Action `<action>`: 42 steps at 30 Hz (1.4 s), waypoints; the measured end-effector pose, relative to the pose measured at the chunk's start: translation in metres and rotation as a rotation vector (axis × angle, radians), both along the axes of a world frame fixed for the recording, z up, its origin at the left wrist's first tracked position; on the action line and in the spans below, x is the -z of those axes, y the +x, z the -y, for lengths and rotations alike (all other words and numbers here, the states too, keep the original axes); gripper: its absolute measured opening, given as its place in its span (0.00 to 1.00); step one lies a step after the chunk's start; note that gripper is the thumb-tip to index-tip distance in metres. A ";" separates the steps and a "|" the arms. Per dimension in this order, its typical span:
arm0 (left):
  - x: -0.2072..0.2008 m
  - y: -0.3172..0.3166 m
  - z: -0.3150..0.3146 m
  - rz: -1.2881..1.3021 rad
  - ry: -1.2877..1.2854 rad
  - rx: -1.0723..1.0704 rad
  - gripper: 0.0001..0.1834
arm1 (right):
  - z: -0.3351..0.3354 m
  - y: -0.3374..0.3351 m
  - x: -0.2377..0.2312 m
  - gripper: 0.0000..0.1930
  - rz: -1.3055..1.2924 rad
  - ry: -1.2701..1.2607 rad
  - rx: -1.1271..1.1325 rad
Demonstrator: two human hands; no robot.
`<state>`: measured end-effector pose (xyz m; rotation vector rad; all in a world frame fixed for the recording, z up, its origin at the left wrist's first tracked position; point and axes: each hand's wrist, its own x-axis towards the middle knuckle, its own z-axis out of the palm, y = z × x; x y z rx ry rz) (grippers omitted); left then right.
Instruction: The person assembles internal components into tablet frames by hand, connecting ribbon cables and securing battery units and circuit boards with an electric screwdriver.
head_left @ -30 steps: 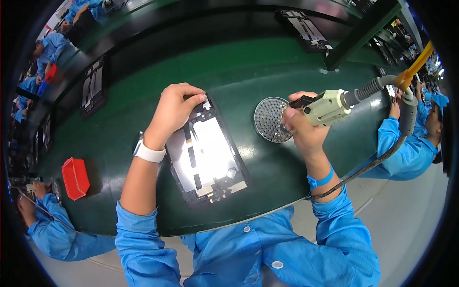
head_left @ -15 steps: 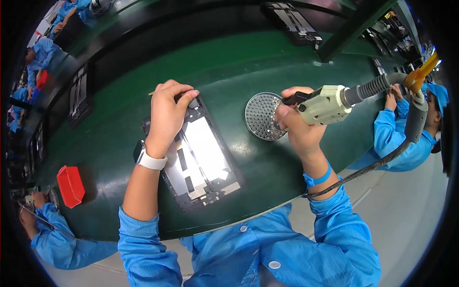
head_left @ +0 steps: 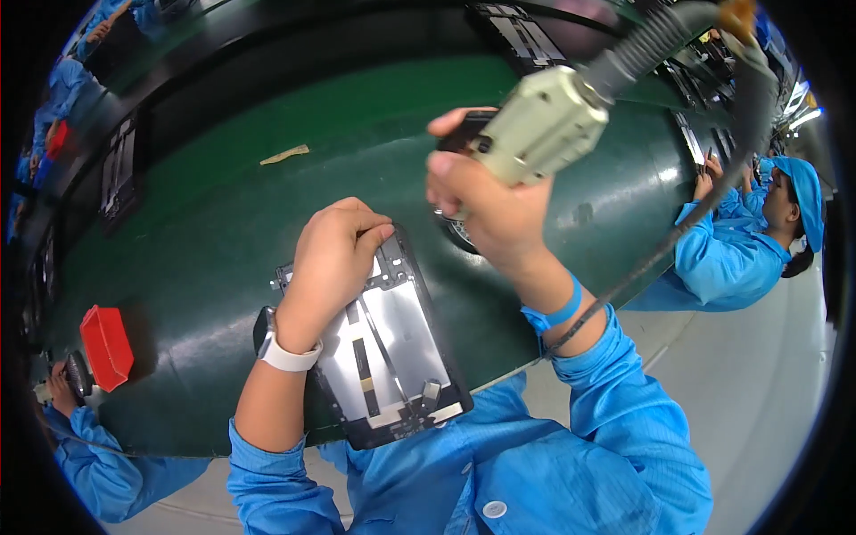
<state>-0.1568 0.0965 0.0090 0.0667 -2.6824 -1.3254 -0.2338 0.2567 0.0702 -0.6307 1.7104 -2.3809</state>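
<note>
Thumb and forefinger of the left hand [head_left: 339, 254] are pinching the top edge of an opened flat device [head_left: 406, 343], its silver interior facing up inside a black frame. The device is slanting before the person's chest, and its near end is reaching slightly past the near edge of the green bench [head_left: 214, 241]. The right hand [head_left: 495, 205] is curling around a pale power tool [head_left: 544, 129], thumb toward its dark front part; the tool's tip is hiding behind the hand.

A watch [head_left: 290, 358] with a white band is circling the left wrist, a blue band [head_left: 563, 305] the right. Just under the right hand, a round perforated plate [head_left: 461, 234] is partly showing. A dark cord [head_left: 664, 245] is curving from the right forearm toward the upper right.

Farther out, a tan strip [head_left: 285, 155] is lying beyond the left hand, and a red tray [head_left: 108, 348] is sitting well to the left. Another opened device [head_left: 523, 40] is resting at the far side. On the right, a co-worker [head_left: 727, 250] in blue is sitting at the bench.
</note>
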 end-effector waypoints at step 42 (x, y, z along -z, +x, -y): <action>-0.012 -0.008 -0.019 0.138 0.117 0.017 0.06 | -0.058 -0.012 0.037 0.12 0.095 -0.025 0.068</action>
